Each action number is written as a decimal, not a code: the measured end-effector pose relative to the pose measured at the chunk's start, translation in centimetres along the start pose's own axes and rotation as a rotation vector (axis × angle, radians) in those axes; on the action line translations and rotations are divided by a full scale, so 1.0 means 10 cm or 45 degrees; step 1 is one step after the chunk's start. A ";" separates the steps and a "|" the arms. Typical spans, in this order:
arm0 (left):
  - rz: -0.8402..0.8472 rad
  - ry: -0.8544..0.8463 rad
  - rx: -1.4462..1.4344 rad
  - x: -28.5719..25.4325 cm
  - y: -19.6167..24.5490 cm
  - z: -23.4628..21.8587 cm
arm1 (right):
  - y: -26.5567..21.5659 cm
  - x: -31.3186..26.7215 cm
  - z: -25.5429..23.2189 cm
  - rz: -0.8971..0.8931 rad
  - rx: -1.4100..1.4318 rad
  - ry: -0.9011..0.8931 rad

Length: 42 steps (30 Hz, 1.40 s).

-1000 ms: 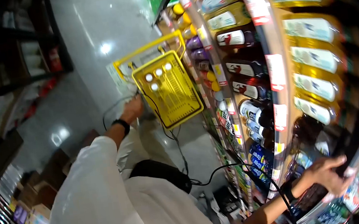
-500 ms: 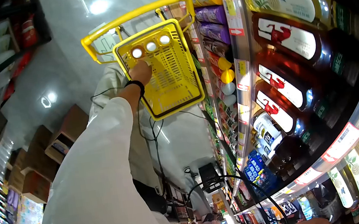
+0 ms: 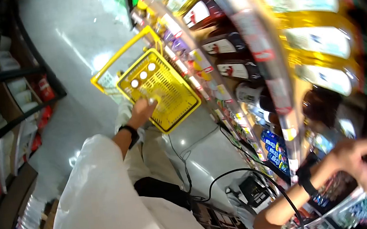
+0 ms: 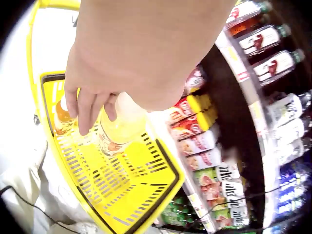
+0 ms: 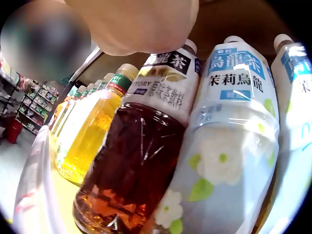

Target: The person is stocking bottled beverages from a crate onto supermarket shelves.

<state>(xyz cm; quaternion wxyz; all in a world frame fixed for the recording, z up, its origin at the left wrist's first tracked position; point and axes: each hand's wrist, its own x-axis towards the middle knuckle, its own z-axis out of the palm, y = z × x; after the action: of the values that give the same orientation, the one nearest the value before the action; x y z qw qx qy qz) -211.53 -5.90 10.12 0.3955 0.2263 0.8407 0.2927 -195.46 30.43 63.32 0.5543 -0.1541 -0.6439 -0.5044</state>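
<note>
My left hand [image 3: 143,109] reaches over the near side of the yellow shopping basket [image 3: 178,110], beside a white cap. In the left wrist view its fingers curl round the top of a clear bottle [image 4: 113,141] standing in the basket. An amber bottle [image 4: 63,119] stands beside those fingers. More white caps [image 3: 143,75] line the basket's far end. My right hand [image 3: 356,161] is at the shelf with fingers spread. In the right wrist view, part of it overlaps the top of a dark oolong tea bottle [image 5: 141,146], next to a pale blue jasmine oolong bottle [image 5: 234,126]; its fingertips are out of that view.
The basket's raised yellow handle [image 3: 120,53] stands at its far end. Shelves of drinks with yellow tea bottles [image 3: 317,41] run along the right. A black cable [image 3: 232,171] loops across my front to the right arm. Another shelf [image 3: 10,105] stands across the aisle.
My left hand has gone from beside the basket to over it, onto a bottle there. My right hand, mostly out of view half a second ago, shows again by the shelf. The head view has swung.
</note>
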 end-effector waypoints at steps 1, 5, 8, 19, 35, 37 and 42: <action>0.241 0.194 0.022 -0.13 0.01 -0.03 | -0.11 0.05 -0.03 0.058 0.077 -0.032; 0.246 0.154 -0.223 -0.73 0.71 -0.65 | -0.41 0.20 -0.28 0.194 0.104 -0.281; 0.385 0.191 -0.323 -1.31 1.34 -1.20 | -0.56 0.44 -0.53 0.275 0.097 -0.460; 0.348 -0.039 -0.959 -2.23 2.63 -2.35 | -1.33 0.28 -1.83 0.481 1.806 -1.367; 0.802 -0.725 -1.051 -1.99 3.05 -3.09 | -1.90 0.51 -2.17 2.269 2.110 -1.395; 0.922 -0.858 -1.118 -1.88 3.04 -3.11 | -1.94 0.50 -2.15 2.268 2.008 -1.469; 0.910 -1.029 -1.117 -1.90 3.12 -3.09 | -1.97 0.62 -2.01 1.799 1.745 -1.386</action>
<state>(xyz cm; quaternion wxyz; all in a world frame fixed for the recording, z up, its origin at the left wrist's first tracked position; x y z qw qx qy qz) -220.42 -4.54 57.14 0.6119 0.3996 0.3053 0.6105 -201.29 2.93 56.80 0.3285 -0.3468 -0.7097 0.5178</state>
